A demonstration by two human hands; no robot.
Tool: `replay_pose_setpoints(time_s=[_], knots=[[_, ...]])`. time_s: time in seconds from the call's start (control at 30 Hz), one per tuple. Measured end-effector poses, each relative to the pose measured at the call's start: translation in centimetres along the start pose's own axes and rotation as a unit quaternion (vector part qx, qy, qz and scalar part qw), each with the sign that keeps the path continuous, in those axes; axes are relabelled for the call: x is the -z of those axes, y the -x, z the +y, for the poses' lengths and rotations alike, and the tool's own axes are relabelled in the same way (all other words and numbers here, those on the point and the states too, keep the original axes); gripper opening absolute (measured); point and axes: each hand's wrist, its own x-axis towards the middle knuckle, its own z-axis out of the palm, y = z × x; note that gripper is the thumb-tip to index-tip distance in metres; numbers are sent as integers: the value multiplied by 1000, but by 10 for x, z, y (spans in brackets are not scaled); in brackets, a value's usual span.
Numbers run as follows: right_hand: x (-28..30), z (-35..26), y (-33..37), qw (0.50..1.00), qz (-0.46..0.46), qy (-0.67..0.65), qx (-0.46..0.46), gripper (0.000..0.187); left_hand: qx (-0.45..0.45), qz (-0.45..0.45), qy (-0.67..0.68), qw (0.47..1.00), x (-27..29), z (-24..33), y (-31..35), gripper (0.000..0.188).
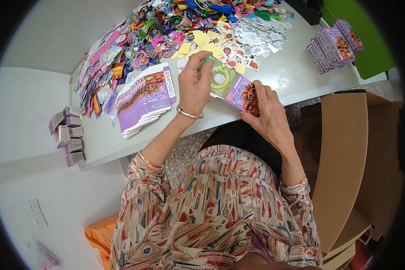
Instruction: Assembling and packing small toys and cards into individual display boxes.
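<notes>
My right hand grips a small purple printed box from its right side, above the table's front edge. At the box's left end is a green card or packet with a pale round picture; my left hand pinches its upper left corner. The green piece seems to be partly inside the box, though the overlap is hard to see. Left of my left hand lies a fanned stack of flat purple boxes with white edges. A metal bangle circles my left wrist.
Mixed colourful trinkets, yellow and white cards and small clear packets heap along the table's back. Filled purple boxes stand at the right. Bundled card stacks line the left edge. A large cardboard carton stands right of me.
</notes>
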Motion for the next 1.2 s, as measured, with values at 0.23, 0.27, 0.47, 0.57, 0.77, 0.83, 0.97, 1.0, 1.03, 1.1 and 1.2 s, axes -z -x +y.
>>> replay_pose_setpoints(time_s=[0.23, 0.27, 0.47, 0.57, 0.77, 0.83, 0.97, 1.0, 1.03, 1.1, 1.2], knots=[[1, 0, 2, 1000, 15, 11, -4, 73, -234, 28, -276, 932, -31, -24, 30, 29], [2, 2, 3, 1000, 15, 11, -3, 73, -226, 12, -242, 944, -29, -26, 29, 28], [9, 15, 3, 997, 72, 20, -22, 72, -146, -88, -312, 935, 52, -39, -42, 30], [6, 18, 0, 996, 77, 30, -24, 71, -112, -83, -437, 889, 87, -69, -79, 33], [8, 22, 1, 996, 67, 34, -50, 70, -209, -123, -458, 855, 57, -80, -90, 42], [10, 21, 1, 996, 67, 38, -51, 70, -177, -134, -464, 857, 47, -79, -90, 43], [9, 20, 2, 996, 72, 34, -46, 71, -195, -119, -497, 837, 46, -85, -94, 38], [10, 20, 2, 995, 75, 34, -47, 71, -193, -117, -481, 847, 47, -85, -97, 35], [10, 20, 2, 996, 73, 32, -46, 71, -197, -119, -481, 846, 49, -84, -101, 35], [12, 21, 4, 995, 76, 32, -50, 71, -211, -176, -443, 853, 49, -79, -112, 30], [14, 23, 5, 995, 82, 34, -48, 72, -186, -179, -367, 894, 47, -67, -119, 24]])
